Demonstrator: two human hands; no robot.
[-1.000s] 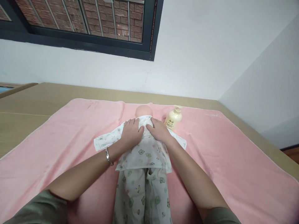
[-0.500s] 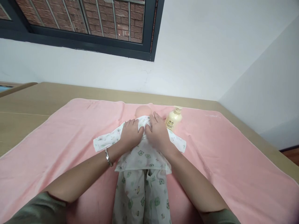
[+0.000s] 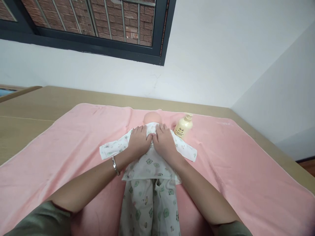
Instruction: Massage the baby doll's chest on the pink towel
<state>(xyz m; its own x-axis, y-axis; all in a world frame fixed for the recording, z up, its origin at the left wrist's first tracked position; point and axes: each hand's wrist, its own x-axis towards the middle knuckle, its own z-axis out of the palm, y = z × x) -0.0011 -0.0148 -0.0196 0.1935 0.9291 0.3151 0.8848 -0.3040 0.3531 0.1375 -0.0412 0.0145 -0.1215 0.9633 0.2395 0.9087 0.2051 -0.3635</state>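
Observation:
A baby doll (image 3: 152, 117) lies on a pink blanket, its bald head at the far end. It wears a white printed top (image 3: 151, 165) with sleeves spread to both sides, and matching trousers (image 3: 147, 206). My left hand (image 3: 139, 141) rests flat on the left of the doll's upper torso, a silver bangle on the wrist. On the other side my right hand (image 3: 164, 141) lies flat too, fingers towards the head. The two thumbs meet near the middle. Most of the upper chest is hidden beneath my hands.
Just beyond the doll's right-hand sleeve is a cream pump bottle (image 3: 183, 126), tilted in view. The pink blanket (image 3: 73, 141) covers much of a wooden surface (image 3: 29, 108). Behind it rises a white wall (image 3: 197, 65) with a dark-framed barred window (image 3: 98, 36).
My right hand has shifted slightly down and its fingers have come closer together, its thumb now beside the left thumb. My left hand stays in place on the top.

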